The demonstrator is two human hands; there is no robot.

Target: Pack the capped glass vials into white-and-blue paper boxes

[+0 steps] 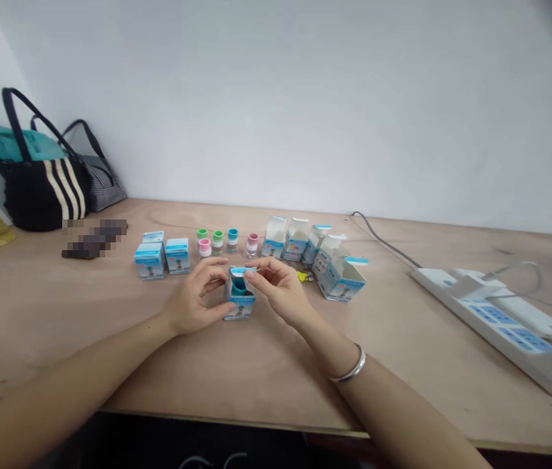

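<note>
Between left hand (192,298) and right hand (280,291), open blue carton (239,305), both touching

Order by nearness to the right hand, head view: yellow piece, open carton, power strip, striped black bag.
From the right hand:
1. Yellow piece, just right
2. Open carton, right
3. Power strip, far right
4. Striped black bag, far left

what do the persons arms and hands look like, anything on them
The left hand and right hand wear no gloves or rings that I can see. The left forearm and right forearm are sleeveless, and a thin silver bangle circles the right wrist.
</note>
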